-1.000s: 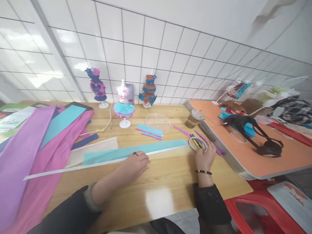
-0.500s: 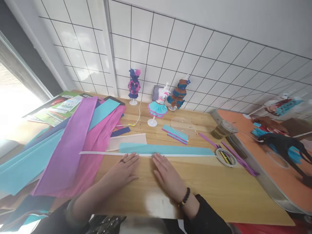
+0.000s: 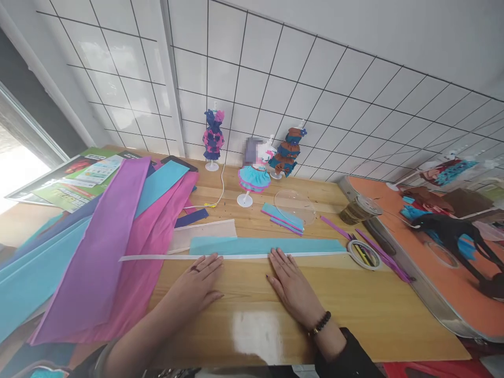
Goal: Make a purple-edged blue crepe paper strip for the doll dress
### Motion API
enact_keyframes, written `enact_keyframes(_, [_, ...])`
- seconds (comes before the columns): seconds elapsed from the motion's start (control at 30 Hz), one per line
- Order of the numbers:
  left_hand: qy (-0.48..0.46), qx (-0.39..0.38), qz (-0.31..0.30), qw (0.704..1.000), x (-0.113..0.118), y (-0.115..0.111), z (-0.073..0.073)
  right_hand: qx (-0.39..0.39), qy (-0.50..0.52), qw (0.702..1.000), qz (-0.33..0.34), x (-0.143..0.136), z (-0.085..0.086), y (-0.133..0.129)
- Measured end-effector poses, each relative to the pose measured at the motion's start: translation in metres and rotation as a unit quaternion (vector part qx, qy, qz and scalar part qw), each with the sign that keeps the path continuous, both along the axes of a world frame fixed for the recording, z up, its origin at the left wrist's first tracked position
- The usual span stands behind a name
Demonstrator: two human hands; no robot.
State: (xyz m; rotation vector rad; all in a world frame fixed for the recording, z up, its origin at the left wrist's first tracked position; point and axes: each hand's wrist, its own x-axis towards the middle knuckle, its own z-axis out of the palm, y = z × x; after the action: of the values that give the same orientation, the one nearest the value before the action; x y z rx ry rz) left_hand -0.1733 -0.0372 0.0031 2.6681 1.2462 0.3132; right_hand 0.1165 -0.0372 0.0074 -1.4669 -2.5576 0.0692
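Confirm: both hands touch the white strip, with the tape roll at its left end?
Not left: the head view shows the tape roll at the right end of the white strip. The left hand and right hand do touch it.

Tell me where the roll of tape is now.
In the head view, the roll of tape is on the right side of the table, at the right end of the long turquoise strip and nearer than the cup.

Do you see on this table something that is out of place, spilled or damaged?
One mild oddity: the white tape runs well past the left end of the turquoise strip and onto the pink fabric, so tape and strip do not end together. I see no spill and no clear damage.
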Motion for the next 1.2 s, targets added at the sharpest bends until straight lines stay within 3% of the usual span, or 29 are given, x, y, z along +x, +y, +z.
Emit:
enact_keyframes(0.2, [-0.018,-0.005,0.000,1.000,0.000,0.002,-0.005,-0.012,0.019,0.999,0.042,-0.026,0.005,-0.011])
enact_keyframes(0.3, [-0.017,-0.009,-0.003,1.000,0.000,0.002,-0.004,-0.022,0.015,0.999,0.031,-0.023,0.004,-0.010])
enact_keyframes(0.63, [-0.031,0.004,0.003,1.000,-0.002,0.005,-0.004,-0.011,0.008,0.996,-0.085,0.068,-0.013,-0.001])
enact_keyframes(0.9, [-0.050,0.023,0.046,0.997,-0.006,0.005,-0.009,0.008,0.000,0.982,-0.188,0.128,-0.023,0.006])
enact_keyframes(1.03, [-0.052,0.028,0.047,0.997,-0.007,0.005,-0.012,0.019,0.005,0.978,-0.208,0.151,-0.025,0.008])
enact_keyframes(1.2, [-0.047,0.043,0.041,0.997,-0.007,0.006,-0.012,0.045,0.022,0.977,-0.208,0.159,-0.025,0.006])
